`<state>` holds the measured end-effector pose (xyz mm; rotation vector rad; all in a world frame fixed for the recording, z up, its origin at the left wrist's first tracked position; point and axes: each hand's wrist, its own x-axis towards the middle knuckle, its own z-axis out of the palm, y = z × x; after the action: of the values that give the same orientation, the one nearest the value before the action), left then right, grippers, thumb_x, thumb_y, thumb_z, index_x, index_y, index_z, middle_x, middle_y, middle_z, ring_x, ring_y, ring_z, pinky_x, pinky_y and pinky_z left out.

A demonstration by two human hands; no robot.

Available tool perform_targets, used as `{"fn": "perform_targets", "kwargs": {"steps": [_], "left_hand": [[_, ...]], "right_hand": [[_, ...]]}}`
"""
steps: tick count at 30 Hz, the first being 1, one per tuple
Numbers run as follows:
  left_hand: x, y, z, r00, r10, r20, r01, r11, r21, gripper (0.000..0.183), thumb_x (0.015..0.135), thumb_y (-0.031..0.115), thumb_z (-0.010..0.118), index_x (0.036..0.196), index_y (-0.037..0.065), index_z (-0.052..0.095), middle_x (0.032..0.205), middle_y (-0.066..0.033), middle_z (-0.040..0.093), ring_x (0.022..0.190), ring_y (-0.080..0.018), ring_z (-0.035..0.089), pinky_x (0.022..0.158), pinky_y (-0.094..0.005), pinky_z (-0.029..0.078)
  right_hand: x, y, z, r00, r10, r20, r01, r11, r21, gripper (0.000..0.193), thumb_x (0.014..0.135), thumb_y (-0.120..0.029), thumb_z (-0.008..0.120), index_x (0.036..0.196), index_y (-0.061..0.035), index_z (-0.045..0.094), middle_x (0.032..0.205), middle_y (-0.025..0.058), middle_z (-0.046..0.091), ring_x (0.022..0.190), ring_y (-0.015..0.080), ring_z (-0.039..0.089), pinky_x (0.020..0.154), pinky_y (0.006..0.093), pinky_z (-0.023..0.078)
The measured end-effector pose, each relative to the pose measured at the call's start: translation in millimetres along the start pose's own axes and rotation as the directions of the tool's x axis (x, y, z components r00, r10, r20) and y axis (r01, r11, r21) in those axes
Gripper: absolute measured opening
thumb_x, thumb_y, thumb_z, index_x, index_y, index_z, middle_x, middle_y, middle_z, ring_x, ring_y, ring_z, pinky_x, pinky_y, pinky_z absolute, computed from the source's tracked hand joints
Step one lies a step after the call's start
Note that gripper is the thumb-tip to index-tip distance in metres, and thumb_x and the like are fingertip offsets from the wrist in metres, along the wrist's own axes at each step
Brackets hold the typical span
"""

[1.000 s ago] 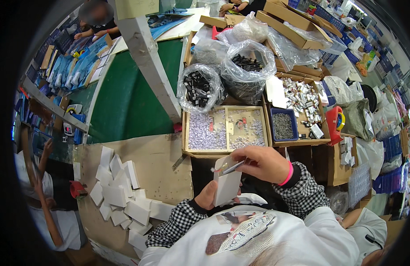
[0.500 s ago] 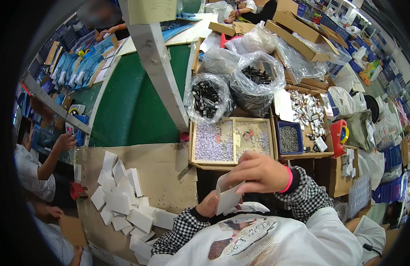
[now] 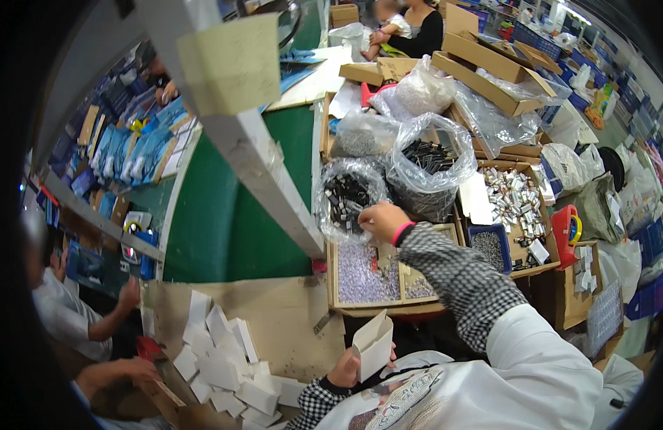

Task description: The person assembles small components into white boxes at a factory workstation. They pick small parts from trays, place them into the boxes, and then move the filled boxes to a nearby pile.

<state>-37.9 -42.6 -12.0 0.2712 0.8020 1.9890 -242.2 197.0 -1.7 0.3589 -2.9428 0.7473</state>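
My left hand (image 3: 347, 370) is wrapped round a small white cardboard box (image 3: 373, 347), holding it upright near my body with its top end open. My right hand (image 3: 386, 221), with a pink band at the wrist, reaches to the near right edge of a clear plastic bag (image 3: 336, 228) full of small black parts (image 3: 348, 192). Its fingers are drawn together; whatever they hold, if anything, is too small to make out. Under that hand lies a wooden tray (image 3: 400, 281) with many small clear pieces in its left compartment. Part of the tray is hidden by my right forearm.
Left on the cardboard-covered bench (image 3: 288, 301) lies a pile of white boxes (image 3: 220, 365). A second bag (image 3: 424, 175) of black parts, a blue bin (image 3: 505, 236) of small metal pieces and a red tape dispenser (image 3: 565, 236) stand right. A white post (image 3: 256, 161) slants across; people sit left.
My right hand has left the white box and moved up and forward to the bag of black parts. The left hand still holds the box. The view has shifted slightly.
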Motion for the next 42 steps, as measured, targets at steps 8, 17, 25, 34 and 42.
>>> {"fn": "perform_targets", "kwargs": {"steps": [8, 17, 25, 34, 42], "left_hand": [[4.0, 4.7, -4.6, 0.993, 0.023, -0.115, -0.028, 0.999, -0.036, 0.098, 0.068, 0.066, 0.062, 0.129, -0.004, 0.031, 0.115, -0.0179, 0.049, 0.102, -0.0269, 0.054, 0.086, -0.0448, 0.047], [16.4, 10.1, 3.3, 0.99, 0.113, -0.08, -0.118, 0.991, -0.063, 0.091, 0.07, 0.062, 0.063, 0.134, 0.005, 0.031, 0.107, -0.0126, 0.055, 0.094, -0.0222, 0.057, 0.08, -0.036, 0.049], [26.5, 7.7, 6.7, 0.988, 0.119, -0.096, -0.117, 0.993, 0.028, 0.099, 0.068, 0.068, 0.061, 0.137, 0.006, 0.027, 0.109, -0.0141, 0.054, 0.092, -0.0228, 0.058, 0.078, -0.0363, 0.052], [27.9, 3.4, 7.7, 0.985, 0.023, -0.173, -0.037, 0.996, -0.078, 0.076, 0.076, 0.056, 0.061, 0.129, 0.006, 0.038, 0.102, -0.0142, 0.059, 0.087, -0.026, 0.061, 0.075, -0.0385, 0.053], [31.9, 9.5, 19.9, 0.983, -0.031, -0.18, 0.036, 0.999, 0.028, 0.053, 0.084, 0.039, 0.059, 0.122, 0.006, 0.045, 0.097, -0.0135, 0.061, 0.084, -0.0253, 0.062, 0.072, -0.038, 0.053]], "right_hand": [[24.1, -1.8, 38.4, 0.996, 0.075, 0.038, -0.06, 0.95, -0.305, 0.016, 0.072, -0.028, 0.063, 0.079, -0.0137, 0.066, 0.08, 0.0069, 0.063, 0.087, 0.0251, 0.056, 0.07, 0.0403, 0.044], [10.9, 50.3, -118.7, 0.922, 0.254, -0.292, 0.004, 0.749, 0.663, 0.029, 0.08, -0.023, 0.066, 0.098, -0.0009, 0.059, 0.083, 0.0112, 0.065, 0.073, 0.019, 0.064, 0.07, 0.0298, 0.05], [39.7, 152.9, -123.9, 0.928, 0.362, -0.091, -0.365, 0.931, -0.023, 0.023, 0.074, -0.013, 0.064, 0.096, -0.0075, 0.058, 0.092, 0.0151, 0.064, 0.089, 0.0337, 0.06, 0.077, 0.0395, 0.047], [83.6, 153.8, -80.8, 0.985, 0.011, 0.174, 0.081, 0.855, -0.512, 0.027, 0.085, -0.018, 0.044, 0.102, -0.0138, 0.064, 0.093, 0.0136, 0.066, 0.089, 0.0296, 0.064, 0.078, 0.0393, 0.051], [83.3, 139.0, -58.6, 0.997, -0.06, 0.04, 0.07, 0.933, -0.352, 0.025, 0.079, -0.017, 0.048, 0.076, -0.0017, 0.068, 0.078, 0.0199, 0.065, 0.075, 0.0335, 0.064, 0.067, 0.0413, 0.051]]}}
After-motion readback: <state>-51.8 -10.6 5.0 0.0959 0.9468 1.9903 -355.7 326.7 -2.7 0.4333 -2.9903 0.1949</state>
